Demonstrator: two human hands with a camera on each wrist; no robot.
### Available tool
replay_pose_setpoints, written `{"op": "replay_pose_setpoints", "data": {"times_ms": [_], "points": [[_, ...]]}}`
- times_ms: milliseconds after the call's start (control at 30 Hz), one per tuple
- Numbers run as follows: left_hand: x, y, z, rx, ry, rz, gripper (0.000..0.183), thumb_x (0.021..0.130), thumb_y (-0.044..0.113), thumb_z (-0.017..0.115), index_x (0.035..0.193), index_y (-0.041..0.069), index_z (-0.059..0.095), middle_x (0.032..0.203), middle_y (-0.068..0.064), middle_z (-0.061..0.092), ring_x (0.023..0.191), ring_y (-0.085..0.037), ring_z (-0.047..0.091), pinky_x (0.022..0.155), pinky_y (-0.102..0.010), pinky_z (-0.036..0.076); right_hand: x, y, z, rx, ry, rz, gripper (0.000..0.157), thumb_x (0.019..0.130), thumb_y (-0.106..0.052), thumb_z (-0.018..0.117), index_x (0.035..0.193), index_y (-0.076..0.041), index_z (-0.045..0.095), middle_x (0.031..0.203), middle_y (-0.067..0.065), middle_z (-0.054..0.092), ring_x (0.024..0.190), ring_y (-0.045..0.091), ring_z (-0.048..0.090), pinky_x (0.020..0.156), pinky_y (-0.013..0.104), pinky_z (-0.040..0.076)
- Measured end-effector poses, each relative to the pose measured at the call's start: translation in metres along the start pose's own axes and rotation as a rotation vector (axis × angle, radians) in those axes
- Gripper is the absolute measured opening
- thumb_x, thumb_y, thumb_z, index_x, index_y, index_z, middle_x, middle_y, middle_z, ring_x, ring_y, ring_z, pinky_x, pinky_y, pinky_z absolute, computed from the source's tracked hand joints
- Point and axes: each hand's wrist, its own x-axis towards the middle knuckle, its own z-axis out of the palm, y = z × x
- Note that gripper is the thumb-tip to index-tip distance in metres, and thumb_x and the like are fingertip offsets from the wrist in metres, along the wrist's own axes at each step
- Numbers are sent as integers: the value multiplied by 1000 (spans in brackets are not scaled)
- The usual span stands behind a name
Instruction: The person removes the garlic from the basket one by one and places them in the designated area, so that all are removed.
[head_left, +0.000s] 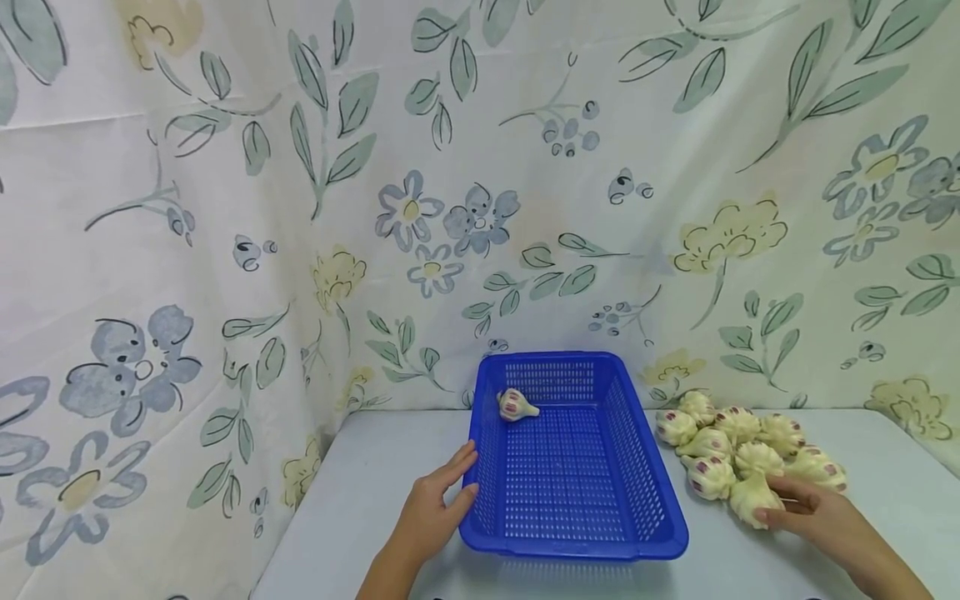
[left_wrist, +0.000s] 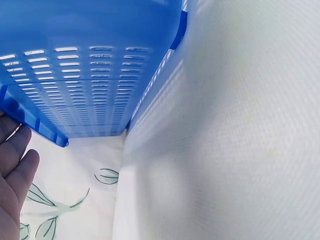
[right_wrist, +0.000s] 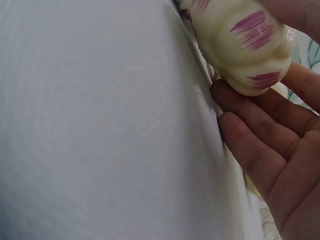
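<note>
On the table stands a blue plastic basket (head_left: 573, 546) with slotted walls, and one garlic bulb (head_left: 514, 405) lies in its far left corner. At the basket's left rim rests my left hand (head_left: 429, 510), its fingers fairly straight against the side; the left wrist view shows those fingers (left_wrist: 20, 160) at the rim. To the right of the basket, my right hand (head_left: 821, 517) holds a garlic bulb (head_left: 752, 500) between thumb and fingers at the near edge of a garlic pile (head_left: 708, 446). Purple streaks mark this held bulb in the right wrist view (right_wrist: 250, 45).
Several whitish, purple-marked bulbs make up the pile, close to the basket's right wall. A white cloth (head_left: 382, 475) covers the table. Behind and to the left hangs a floral curtain (head_left: 525, 167), meeting the table's back edge.
</note>
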Motion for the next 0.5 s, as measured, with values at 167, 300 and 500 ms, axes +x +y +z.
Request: {"op": "replay_pose_setpoints", "data": {"times_ms": [167, 300, 500], "points": [[0, 2, -1, -11, 0, -7, 46, 96, 23, 61, 140, 10, 56, 151, 3, 45, 139, -11, 42, 110, -42, 41, 0, -1, 1, -1, 6, -9, 93, 89, -52, 66, 149, 9, 29, 152, 37, 25, 125, 50, 50, 86, 53, 55], [0, 3, -1, -3, -7, -17, 46, 97, 24, 60, 140, 10, 55, 152, 3, 45, 139, -12, 42, 109, -43, 41, 1, -1, 2, -10, 19, -20, 90, 90, -50, 66, 148, 8, 31, 150, 36, 30, 124, 48, 52, 86, 53, 55], [0, 3, -1, -1, -7, -23, 46, 97, 24, 61, 140, 10, 55, 152, 5, 45, 139, -12, 42, 109, -43, 41, 1, -1, 2, -34, 37, -24, 86, 89, -52, 66, 146, 5, 38, 148, 37, 34, 118, 44, 56, 80, 48, 56]]}}
